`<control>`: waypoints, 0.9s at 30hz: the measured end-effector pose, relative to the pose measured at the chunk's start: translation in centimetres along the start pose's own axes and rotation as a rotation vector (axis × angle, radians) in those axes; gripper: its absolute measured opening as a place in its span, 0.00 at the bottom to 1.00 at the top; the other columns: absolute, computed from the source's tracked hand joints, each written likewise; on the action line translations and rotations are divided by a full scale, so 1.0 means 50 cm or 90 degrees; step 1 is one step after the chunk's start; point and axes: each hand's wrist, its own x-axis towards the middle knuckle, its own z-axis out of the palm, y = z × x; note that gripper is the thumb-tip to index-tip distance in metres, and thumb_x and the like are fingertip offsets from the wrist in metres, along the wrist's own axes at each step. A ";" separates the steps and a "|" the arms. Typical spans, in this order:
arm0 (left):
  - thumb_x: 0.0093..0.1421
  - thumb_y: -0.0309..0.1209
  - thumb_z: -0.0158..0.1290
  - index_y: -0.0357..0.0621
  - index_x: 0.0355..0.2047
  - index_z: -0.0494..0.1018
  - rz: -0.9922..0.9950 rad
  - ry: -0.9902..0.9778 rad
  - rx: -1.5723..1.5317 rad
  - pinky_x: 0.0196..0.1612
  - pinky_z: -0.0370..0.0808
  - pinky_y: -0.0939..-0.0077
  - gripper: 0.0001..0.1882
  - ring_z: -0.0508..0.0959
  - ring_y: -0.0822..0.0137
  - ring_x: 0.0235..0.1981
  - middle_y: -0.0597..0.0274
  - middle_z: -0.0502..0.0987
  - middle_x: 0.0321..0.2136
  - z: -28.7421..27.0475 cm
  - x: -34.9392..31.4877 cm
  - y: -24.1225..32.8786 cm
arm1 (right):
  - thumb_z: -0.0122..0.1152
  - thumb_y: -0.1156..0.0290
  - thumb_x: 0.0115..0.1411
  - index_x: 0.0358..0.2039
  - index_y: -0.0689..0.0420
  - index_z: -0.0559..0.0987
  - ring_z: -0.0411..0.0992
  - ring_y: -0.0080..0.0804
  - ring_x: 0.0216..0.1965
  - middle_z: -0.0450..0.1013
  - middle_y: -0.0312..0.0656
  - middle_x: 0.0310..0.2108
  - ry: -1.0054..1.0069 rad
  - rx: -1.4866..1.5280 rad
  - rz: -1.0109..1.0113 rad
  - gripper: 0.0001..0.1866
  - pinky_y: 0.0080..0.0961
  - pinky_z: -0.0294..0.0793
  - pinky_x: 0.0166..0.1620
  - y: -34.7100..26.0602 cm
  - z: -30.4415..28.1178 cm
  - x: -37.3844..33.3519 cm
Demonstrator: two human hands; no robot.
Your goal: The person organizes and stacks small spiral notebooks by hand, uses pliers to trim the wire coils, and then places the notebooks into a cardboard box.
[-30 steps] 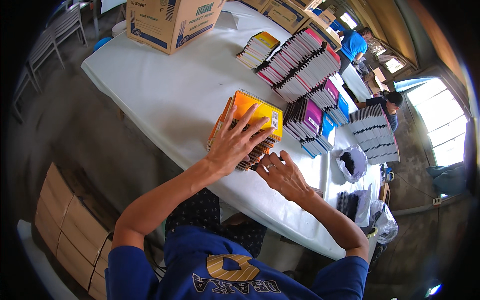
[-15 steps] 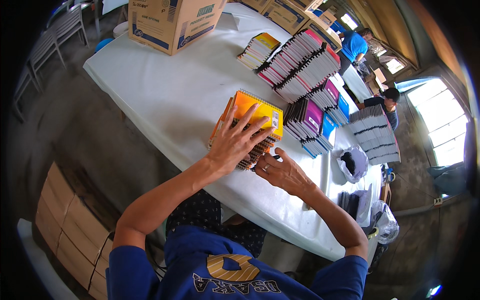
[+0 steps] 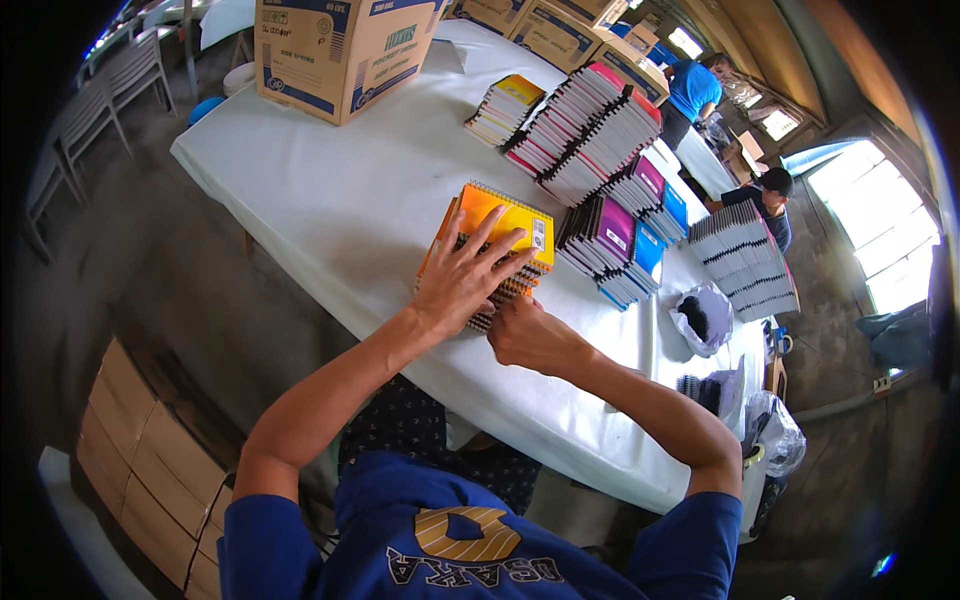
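A small stack of spiral notebooks (image 3: pixel 525 218) with an orange-and-yellow top cover stands near the table's front edge. My left hand (image 3: pixel 462 278) lies flat on the top cover, its fingers spread wide. Dark wire coils show along the side of the stack facing me. Against that side, my right hand (image 3: pixel 530 335) is closed in a fist. Its fingertips are turned away from view, so whatever they pinch is hidden.
Pink-edged notebook stacks (image 3: pixel 575 130), purple notebooks (image 3: pixel 612 230) and blue notebooks (image 3: pixel 648 250) stand beyond. Tall grey stacks (image 3: pixel 740 260) and a plastic bag of black pieces (image 3: pixel 702 318) are at right. A carton (image 3: pixel 340 60) sits far left; two people work behind.
My right hand has turned over and moved a little left against the coils, closing into a fist; a small dark thing at its fingers before is now hidden. My left hand stays on the cover.
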 end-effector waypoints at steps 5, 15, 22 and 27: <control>0.36 0.43 0.69 0.65 0.64 0.60 0.026 0.047 0.069 0.68 0.44 0.41 0.52 0.51 0.54 0.68 0.69 0.61 0.62 0.016 0.000 -0.004 | 0.63 0.73 0.46 0.20 0.52 0.81 0.76 0.36 0.22 0.74 0.35 0.19 -0.208 0.157 0.109 0.02 0.35 0.71 0.14 -0.019 -0.009 0.050; 0.36 0.46 0.70 0.65 0.65 0.57 0.009 -0.024 0.019 0.68 0.42 0.41 0.54 0.49 0.55 0.68 0.69 0.60 0.63 -0.012 -0.002 0.005 | 0.59 0.72 0.49 0.24 0.54 0.79 0.76 0.35 0.24 0.75 0.38 0.21 -0.107 0.316 0.386 0.02 0.32 0.74 0.23 -0.127 0.021 -0.020; 0.35 0.47 0.70 0.66 0.65 0.57 0.015 -0.004 0.027 0.68 0.43 0.41 0.55 0.49 0.54 0.68 0.69 0.60 0.62 -0.003 -0.005 0.002 | 0.57 0.69 0.54 0.35 0.58 0.75 0.69 0.32 0.38 0.72 0.40 0.33 0.086 0.190 0.475 0.10 0.32 0.66 0.41 -0.140 0.019 -0.065; 0.36 0.46 0.70 0.66 0.65 0.57 0.014 -0.005 0.023 0.68 0.43 0.41 0.54 0.49 0.55 0.68 0.69 0.60 0.62 -0.007 -0.008 0.000 | 0.55 0.73 0.54 0.32 0.57 0.74 0.70 0.32 0.37 0.71 0.40 0.31 0.056 0.213 0.436 0.05 0.32 0.67 0.38 -0.144 0.023 -0.057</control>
